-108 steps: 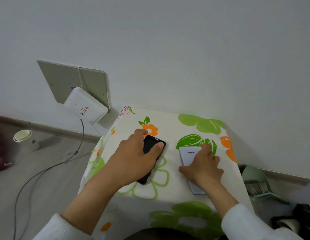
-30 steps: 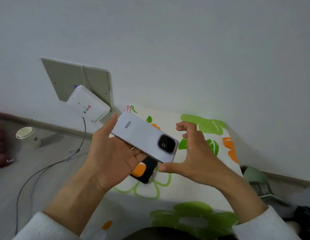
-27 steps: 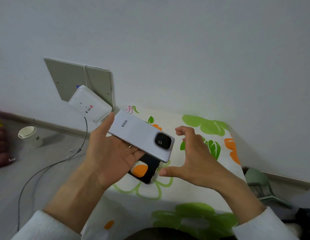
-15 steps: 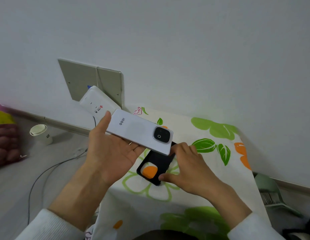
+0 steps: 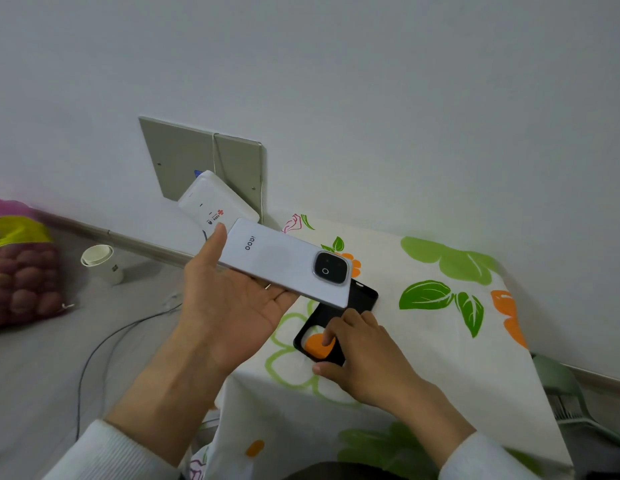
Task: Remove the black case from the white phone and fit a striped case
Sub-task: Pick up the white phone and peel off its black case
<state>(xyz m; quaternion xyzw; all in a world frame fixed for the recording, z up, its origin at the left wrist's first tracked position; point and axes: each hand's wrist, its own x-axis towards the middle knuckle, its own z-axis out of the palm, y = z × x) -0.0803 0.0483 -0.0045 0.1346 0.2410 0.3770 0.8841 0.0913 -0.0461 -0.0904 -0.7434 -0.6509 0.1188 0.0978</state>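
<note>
The bare white phone (image 5: 284, 263) rests back side up in my left hand (image 5: 228, 306), held above the table's left edge, its dark camera block pointing right. Below it the empty black case (image 5: 362, 296) lies flat on the flowered tablecloth (image 5: 440, 358); the cloth's orange print shows through its camera hole. My right hand (image 5: 367, 355) is down on the case's near end, with fingertips at the hole and thumb at the near edge. No striped case is in view.
A white router (image 5: 216, 204) leans on a grey wall panel (image 5: 201, 164) at the back left. On the floor to the left are a paper cup (image 5: 100, 263), a bag of round produce (image 5: 21, 271) and a cable (image 5: 104, 348). A green dustpan (image 5: 565, 400) lies at the right.
My left hand lifted the white phone off the table and holds it up. My right hand dropped from beside the phone onto the black case lying on the cloth.
</note>
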